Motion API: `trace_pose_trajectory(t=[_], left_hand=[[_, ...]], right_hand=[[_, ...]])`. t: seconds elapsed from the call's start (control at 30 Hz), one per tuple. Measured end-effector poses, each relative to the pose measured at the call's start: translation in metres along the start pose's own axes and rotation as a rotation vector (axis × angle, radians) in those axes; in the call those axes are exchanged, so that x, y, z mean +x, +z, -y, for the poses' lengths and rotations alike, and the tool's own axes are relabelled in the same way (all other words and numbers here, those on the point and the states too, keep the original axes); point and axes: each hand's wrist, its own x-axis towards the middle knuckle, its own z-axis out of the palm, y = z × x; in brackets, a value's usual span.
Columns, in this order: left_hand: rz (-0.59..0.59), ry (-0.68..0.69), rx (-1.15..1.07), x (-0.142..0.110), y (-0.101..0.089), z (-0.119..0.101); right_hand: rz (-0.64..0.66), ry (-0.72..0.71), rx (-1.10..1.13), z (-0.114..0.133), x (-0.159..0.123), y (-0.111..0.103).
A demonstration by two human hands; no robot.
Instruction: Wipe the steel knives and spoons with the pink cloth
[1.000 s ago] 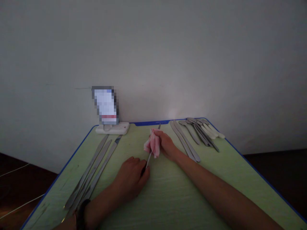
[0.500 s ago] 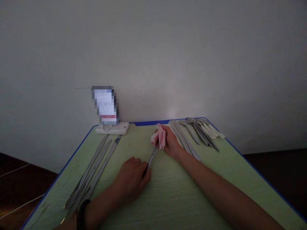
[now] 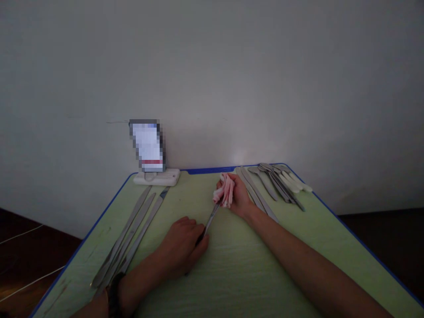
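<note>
My left hand [image 3: 183, 243] is closed around the near end of a metal table knife [image 3: 212, 218], low over the middle of the table. My right hand [image 3: 240, 194] pinches a crumpled pink and white cloth [image 3: 225, 191] around the knife's far end, so that end is hidden. To the left of my left forearm lie several long table knives [image 3: 130, 229], side by side. Two more long knives [image 3: 256, 194] rest just beyond my right wrist, partly behind it.
Right of those knives lie a spoon [image 3: 264, 183], a pile of metal cutlery [image 3: 278, 183] and several white-handled pieces [image 3: 293, 181]. A phone [image 3: 149, 148] stands on a white base [image 3: 157, 177] at the back left. The green table [image 3: 232, 282] with its blue rim meets a wall [image 3: 212, 79].
My right hand has shifted slightly to the right with the cloth, whose folds have changed shape. My left hand keeps its grip on the knife in nearly the same place.
</note>
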Motion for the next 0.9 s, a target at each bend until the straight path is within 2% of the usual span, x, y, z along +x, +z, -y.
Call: trace_pose_trajectory(t=[0.2, 0.3, 0.43, 0.53, 0.67, 0.83, 0.9], left_hand=[[-0.028, -0.027, -0.02, 0.0, 0.004, 0.002], [-0.05, -0.055, -0.018, 0.0, 0.006, 0.003], [-0.048, -0.089, -0.023, 0.001, 0.007, 0.004], [-0.048, -0.105, -0.036, 0.002, 0.007, 0.004], [-0.045, -0.06, -0.024, 0.002, 0.006, 0.004], [-0.005, 0.01, 0.011, 0.001, 0.003, -0.002], [0.011, 0.021, 0.003, 0.001, 0.002, -0.003]], right_hand=[[-0.007, -0.057, -0.137, -0.006, -0.001, 0.002], [-0.006, -0.097, -0.32, -0.016, -0.001, 0.002], [0.077, -0.153, -0.579, -0.024, -0.005, 0.004], [0.085, -0.207, -0.688, -0.024, -0.008, 0.007], [-0.012, -0.258, -0.636, -0.024, -0.008, 0.008], [-0.207, -0.245, -0.378, -0.022, -0.002, 0.006], [-0.238, -0.216, -0.294, -0.02, 0.0, 0.005]])
